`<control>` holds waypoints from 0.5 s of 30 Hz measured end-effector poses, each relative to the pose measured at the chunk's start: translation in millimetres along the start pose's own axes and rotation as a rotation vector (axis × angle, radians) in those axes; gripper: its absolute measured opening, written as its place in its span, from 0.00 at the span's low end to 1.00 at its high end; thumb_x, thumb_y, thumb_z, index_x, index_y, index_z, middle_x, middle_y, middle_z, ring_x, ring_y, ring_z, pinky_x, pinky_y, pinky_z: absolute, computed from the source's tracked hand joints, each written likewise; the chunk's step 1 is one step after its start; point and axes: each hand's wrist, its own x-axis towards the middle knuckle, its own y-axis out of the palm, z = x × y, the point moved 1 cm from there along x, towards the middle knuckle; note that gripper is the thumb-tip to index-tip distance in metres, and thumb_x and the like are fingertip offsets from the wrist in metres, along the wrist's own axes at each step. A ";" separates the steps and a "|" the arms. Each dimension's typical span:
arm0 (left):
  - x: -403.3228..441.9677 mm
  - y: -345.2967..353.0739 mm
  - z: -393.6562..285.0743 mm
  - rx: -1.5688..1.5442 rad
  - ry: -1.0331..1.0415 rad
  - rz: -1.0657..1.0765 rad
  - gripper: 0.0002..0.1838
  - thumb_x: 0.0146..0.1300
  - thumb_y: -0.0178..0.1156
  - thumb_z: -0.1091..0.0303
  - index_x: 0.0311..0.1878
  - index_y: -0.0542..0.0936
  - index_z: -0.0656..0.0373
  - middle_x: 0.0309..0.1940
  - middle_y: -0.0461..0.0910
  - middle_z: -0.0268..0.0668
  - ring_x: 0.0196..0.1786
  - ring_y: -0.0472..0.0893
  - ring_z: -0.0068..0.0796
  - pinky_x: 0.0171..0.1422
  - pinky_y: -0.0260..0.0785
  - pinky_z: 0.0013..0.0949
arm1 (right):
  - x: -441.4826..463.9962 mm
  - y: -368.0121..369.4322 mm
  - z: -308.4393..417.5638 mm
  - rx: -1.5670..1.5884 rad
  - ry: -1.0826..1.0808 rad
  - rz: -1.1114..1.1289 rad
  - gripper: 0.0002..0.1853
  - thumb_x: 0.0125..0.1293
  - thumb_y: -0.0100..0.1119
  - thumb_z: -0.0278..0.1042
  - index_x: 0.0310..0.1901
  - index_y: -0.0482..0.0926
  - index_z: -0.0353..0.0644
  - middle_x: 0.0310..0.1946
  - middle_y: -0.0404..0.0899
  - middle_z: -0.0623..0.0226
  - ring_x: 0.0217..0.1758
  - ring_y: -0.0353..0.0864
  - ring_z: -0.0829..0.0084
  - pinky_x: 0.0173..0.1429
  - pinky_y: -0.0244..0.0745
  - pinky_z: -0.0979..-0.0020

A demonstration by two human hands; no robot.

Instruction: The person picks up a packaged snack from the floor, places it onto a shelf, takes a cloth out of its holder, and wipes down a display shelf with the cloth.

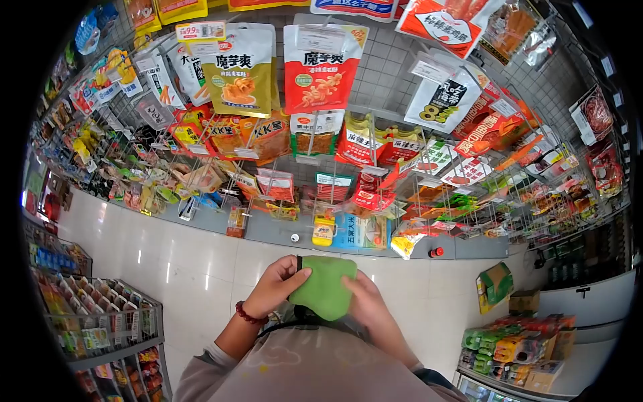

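A green cloth (pixel 321 287), folded into a pad with a dark strip at its left edge, is held in front of my body. My left hand (pixel 276 287) grips its left side, thumb on top and fingers curled behind. On the opposite side my right hand (pixel 367 299) is closed on the right edge, slightly smeared by motion. A beaded bracelet (pixel 250 313) circles my left wrist. What lies beneath the cloth is mostly hidden by it and my shirt.
A pegboard rack of hanging snack bags (pixel 238 70) spans the front, above a grey base shelf (pixel 268 242) bearing a yellow bottle (pixel 323 230). Wire shelves of goods (pixel 107 328) stand at left. Stacked drinks (pixel 509 348) and a green carton (pixel 495 285) are at right.
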 end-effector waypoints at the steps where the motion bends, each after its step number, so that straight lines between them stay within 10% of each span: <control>1: -0.3 -1.6 -1.3 -0.005 -0.001 -0.002 0.09 0.78 0.61 0.66 0.52 0.81 0.62 0.39 0.82 0.26 0.40 0.78 0.11 0.45 0.71 0.21 | 0.9 3.4 2.9 -0.001 0.005 -0.022 0.22 0.80 0.56 0.37 0.70 0.70 0.40 0.60 0.81 0.63 0.63 0.81 0.71 0.66 0.77 0.66; 15: -13.9 -12.7 -19.4 -0.364 -0.085 -0.160 0.19 0.79 0.55 0.71 0.68 0.73 0.65 0.54 0.84 0.38 0.53 0.85 0.22 0.58 0.78 0.28 | 20.1 35.1 12.1 -0.105 0.032 0.004 0.28 0.79 0.57 0.34 0.76 0.65 0.40 0.67 0.76 0.62 0.68 0.78 0.68 0.69 0.76 0.64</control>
